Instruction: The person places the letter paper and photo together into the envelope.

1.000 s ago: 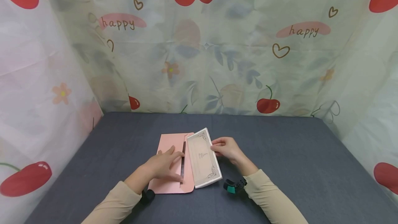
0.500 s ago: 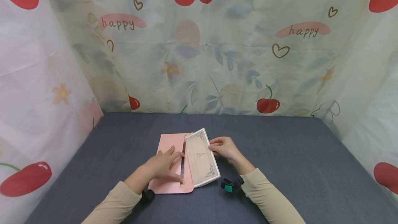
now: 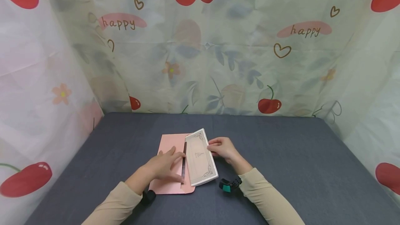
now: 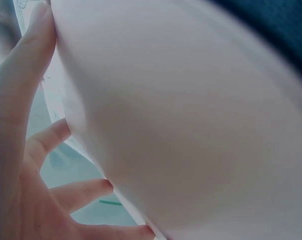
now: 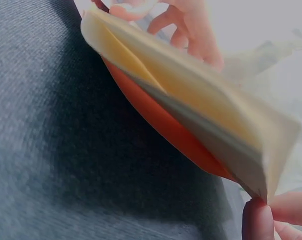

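Observation:
A pink envelope (image 3: 170, 140) lies on the dark table, with a dark slit (image 3: 183, 164) showing along its opening. My left hand (image 3: 163, 165) rests on it, fingers spread; the left wrist view has those fingertips (image 4: 103, 186) against the pale surface. A cream card with ornate corners (image 3: 200, 155) overlaps the envelope's right side, tilted up from the table. Thumb and fingers of my right hand (image 3: 224, 149) pinch the card's right edge. In the right wrist view the folded card's layers (image 5: 191, 100) part a little, above the orange-looking envelope flap (image 5: 156, 120).
A dark grey cloth covers the table (image 3: 281, 148). A patterned curtain (image 3: 218, 61) with cherries hangs behind it and down both sides. Black wrist straps are worn below each hand, the right one (image 3: 230, 185) with a green part.
The card has moved left over the envelope, together with my right hand that pinches it. My left hand has stayed in place on the envelope.

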`<state>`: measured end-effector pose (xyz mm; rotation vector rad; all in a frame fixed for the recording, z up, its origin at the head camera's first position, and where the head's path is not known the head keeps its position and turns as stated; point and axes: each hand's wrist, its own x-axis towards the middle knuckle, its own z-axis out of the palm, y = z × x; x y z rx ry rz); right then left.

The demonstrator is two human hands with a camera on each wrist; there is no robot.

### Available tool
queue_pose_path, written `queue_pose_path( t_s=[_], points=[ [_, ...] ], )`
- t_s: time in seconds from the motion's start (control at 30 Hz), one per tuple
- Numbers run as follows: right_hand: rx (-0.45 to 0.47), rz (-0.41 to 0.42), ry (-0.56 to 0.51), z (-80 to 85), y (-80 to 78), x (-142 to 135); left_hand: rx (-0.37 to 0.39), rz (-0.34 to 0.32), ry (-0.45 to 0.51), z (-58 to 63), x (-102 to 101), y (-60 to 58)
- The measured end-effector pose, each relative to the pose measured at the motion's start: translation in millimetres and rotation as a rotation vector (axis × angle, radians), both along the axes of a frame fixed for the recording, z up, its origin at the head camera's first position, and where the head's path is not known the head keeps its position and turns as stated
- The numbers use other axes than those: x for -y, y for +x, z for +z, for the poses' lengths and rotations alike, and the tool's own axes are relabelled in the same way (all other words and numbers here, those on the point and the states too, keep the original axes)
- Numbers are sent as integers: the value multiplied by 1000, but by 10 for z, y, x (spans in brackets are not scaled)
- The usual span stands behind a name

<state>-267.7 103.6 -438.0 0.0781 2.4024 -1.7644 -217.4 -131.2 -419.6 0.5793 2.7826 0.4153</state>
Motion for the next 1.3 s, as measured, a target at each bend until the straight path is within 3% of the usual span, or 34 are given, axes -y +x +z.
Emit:
queue_pose_path(
  t_s=[1.3],
  points=[
    [15, 17, -53, -45, 116, 145, 20, 14, 4, 10, -9, 9]
  ],
)
